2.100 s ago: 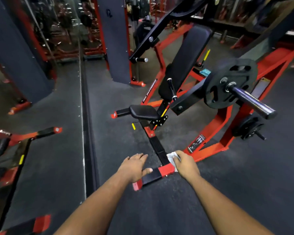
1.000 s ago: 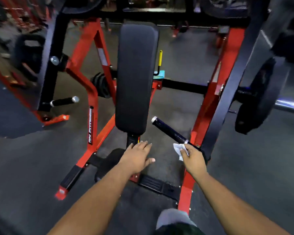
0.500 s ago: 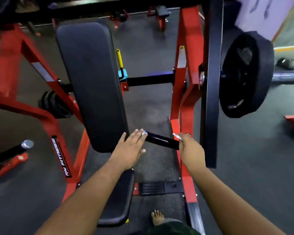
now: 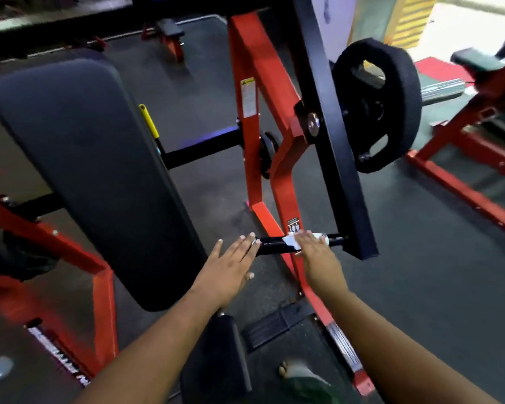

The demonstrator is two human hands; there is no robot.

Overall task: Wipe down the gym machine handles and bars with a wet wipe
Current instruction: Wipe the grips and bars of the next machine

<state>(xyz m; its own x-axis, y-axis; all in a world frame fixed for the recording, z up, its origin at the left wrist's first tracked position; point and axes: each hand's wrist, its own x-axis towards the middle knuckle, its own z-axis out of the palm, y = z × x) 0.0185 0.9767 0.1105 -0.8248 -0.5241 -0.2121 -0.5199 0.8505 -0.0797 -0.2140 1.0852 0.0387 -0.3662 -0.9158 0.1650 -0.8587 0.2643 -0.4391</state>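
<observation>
One black back pad (image 4: 94, 176) filled the left half of the view, tilted, with one yellow-tipped lever (image 4: 148, 120) just beside its upper right edge. Below it, one black seat pad (image 4: 219, 354) sat near the bottom edge of the view. Two bare forearms reached up from the bottom edge.

The left hand (image 4: 226, 268) was flat, with straight fingers gripping nothing; its fingertips (image 4: 252, 239) touched the free left end of one black handle (image 4: 271, 246). This single handle ran level from the fingertips to the lower end of one black lever arm (image 4: 333, 141).

The right hand (image 4: 314, 249) lay over the handle's right part, pressing one white wet wipe (image 4: 290, 239) against it. The wipe showed at both sides of the hand, wrapped on the bar. Whether the fingers curled under the bar could not be told.

Behind the handle stood one red frame upright (image 4: 251, 141) bearing two labels. One black weight plate (image 4: 385, 106) hung at the upper right, beyond the lever arm. One bare foot (image 4: 287, 370) showed near the bottom edge, on the dark floor (image 4: 420, 272).
</observation>
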